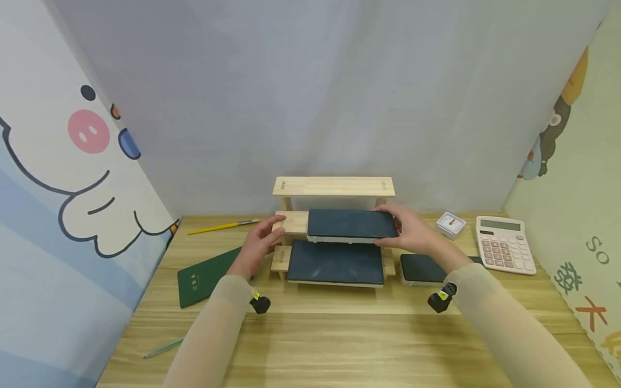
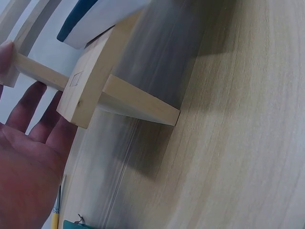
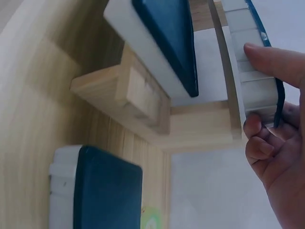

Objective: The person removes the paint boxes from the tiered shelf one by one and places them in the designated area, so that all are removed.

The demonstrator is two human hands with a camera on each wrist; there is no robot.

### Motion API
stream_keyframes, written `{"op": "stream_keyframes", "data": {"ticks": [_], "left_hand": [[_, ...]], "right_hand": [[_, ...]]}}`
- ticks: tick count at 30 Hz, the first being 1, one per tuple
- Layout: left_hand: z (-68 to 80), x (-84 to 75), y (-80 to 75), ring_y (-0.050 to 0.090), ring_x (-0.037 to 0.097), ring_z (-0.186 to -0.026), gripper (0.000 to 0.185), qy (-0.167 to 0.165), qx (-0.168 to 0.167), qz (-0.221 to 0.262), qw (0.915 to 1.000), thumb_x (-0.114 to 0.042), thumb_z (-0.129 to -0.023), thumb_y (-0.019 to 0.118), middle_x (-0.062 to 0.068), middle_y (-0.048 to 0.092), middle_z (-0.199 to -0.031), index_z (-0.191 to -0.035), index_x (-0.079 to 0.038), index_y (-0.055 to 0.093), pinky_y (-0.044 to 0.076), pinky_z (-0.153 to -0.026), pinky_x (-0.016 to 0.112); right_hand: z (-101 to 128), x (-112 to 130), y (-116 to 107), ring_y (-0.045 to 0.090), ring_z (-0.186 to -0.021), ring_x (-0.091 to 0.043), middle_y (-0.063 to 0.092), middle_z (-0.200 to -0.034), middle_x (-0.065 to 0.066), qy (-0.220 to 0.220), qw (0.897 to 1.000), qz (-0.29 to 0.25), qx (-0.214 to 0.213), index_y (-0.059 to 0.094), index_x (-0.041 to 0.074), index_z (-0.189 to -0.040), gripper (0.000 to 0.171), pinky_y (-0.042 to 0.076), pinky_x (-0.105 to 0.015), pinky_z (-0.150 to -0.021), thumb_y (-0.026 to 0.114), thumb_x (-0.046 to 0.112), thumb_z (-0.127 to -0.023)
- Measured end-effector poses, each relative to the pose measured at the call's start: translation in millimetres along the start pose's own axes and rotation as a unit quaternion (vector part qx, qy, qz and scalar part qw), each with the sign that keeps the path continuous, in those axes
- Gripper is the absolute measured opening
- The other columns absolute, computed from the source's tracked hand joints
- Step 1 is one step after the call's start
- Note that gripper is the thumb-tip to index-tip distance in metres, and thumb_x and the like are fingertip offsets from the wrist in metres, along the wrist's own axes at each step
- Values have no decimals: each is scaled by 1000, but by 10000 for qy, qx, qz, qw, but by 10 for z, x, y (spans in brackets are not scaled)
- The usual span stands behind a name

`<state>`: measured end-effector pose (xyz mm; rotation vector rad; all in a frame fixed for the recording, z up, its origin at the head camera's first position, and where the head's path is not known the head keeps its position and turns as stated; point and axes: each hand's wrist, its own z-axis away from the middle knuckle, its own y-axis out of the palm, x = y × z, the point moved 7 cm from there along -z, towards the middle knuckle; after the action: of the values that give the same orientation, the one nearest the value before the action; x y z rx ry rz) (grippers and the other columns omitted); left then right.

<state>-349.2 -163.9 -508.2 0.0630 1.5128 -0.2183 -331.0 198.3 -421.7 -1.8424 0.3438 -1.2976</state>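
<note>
A three-tier wooden rack [image 1: 333,186] stands against the back wall. On its middle tier is a flat box [image 1: 351,223] with a dark blue top and white sides. My right hand [image 1: 409,229] grips this box by its right end, thumb on the front side, as the right wrist view also shows. A similar, larger-looking box [image 1: 336,262] lies on the bottom tier. At the left end of the middle tier, my left hand [image 1: 256,245] holds the rack's edge, its thumb [image 2: 5,59] against the wood and the other fingers behind the side leg.
Right of the rack lies another blue-topped box [image 1: 421,268], partly behind my right forearm. Beyond it are a small white clock [image 1: 451,223] and a calculator [image 1: 505,245]. On the left lie a yellow paintbrush [image 1: 218,227], a green booklet [image 1: 204,277] and a pale green pencil [image 1: 164,348].
</note>
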Motion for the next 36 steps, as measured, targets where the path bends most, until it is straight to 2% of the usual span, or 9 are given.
{"op": "stream_keyframes", "data": {"ticks": [6, 9, 11, 15, 22, 26, 29, 32, 36], "left_hand": [[13, 1, 0, 26, 21, -155, 49, 28, -1, -24, 10000, -39, -103, 69, -6, 26, -170, -150, -25, 59, 38, -114, 61], [10, 2, 3, 25, 21, -155, 50, 30, -3, -51, 10000, -40, -103, 68, -6, 26, -170, -150, -25, 58, 37, -114, 61], [5, 5, 1, 24, 22, -156, 50, 25, -15, -72, 10000, -41, -103, 68, -6, 26, -170, -150, -26, 58, 36, -115, 62], [11, -7, 1, 25, 23, -156, 50, 44, -37, -101, 9999, -41, -103, 68, -5, 25, -170, -149, -26, 59, 36, -115, 63], [12, -8, 11, 26, 24, -155, 50, 41, 13, -69, 10000, -41, -103, 68, -6, 25, -171, -150, -26, 58, 35, -115, 63], [1, 0, 18, 25, 23, -156, 51, 27, 69, -76, 9999, -42, -103, 67, -8, 24, -170, -151, -26, 57, 34, -116, 63], [-5, 4, 23, 23, 23, -156, 52, -14, 114, -55, 9999, -41, -104, 66, -8, 23, -171, -153, -26, 55, 32, -117, 63], [-4, -1, 24, 21, 23, -157, 52, -64, 128, -32, 9999, -38, -105, 65, -6, 21, -171, -154, -24, 54, 31, -117, 63], [8, -19, 27, 19, 25, -157, 50, -131, 155, -1, 9998, -32, -107, 63, -3, 19, -172, -155, -21, 52, 30, -118, 64]], "right_hand": [[229, -114, -79, 58, -88, -23, 61, -127, -13, 197, 9996, -190, -7, 48, 6, -153, 80, 50, -38, -76, 89, 26, -87], [362, -157, -159, 57, -85, -23, 62, -123, -13, 227, 9997, -121, -49, 48, 3, -152, 80, 49, -35, -73, 89, 24, -87], [451, -190, -217, 51, -75, -21, 62, -112, -11, 172, 9998, 20, -126, 49, 1, -150, 79, 43, -32, -66, 89, 24, -86], [640, -295, -307, 48, -68, -21, 60, -102, -10, 161, 9997, -24, -199, 50, 0, -149, 78, 40, -30, -60, 90, 22, -85], [1002, -453, -410, 62, -94, -26, 61, -128, -18, 313, 9993, -65, -196, 47, 2, -152, 79, 51, -30, -72, 88, 22, -88], [1189, -513, -466, 64, -102, -20, 62, -131, -19, 201, 9991, 149, -348, 50, 4, -150, 78, 54, -27, -76, 90, 21, -86], [1319, -567, -498, 63, -107, -9, 62, -132, -18, 77, 9989, 180, -426, 51, 5, -149, 77, 54, -21, -80, 91, 17, -84], [1447, -630, -519, 60, -108, 0, 62, -131, -17, -14, 9987, 154, -491, 53, 6, -146, 77, 51, -17, -81, 93, 13, -81], [1623, -718, -531, 58, -104, 2, 61, -130, -15, -105, 9983, 155, -559, 53, 4, -145, 78, 49, -15, -78, 94, 7, -78]]}}
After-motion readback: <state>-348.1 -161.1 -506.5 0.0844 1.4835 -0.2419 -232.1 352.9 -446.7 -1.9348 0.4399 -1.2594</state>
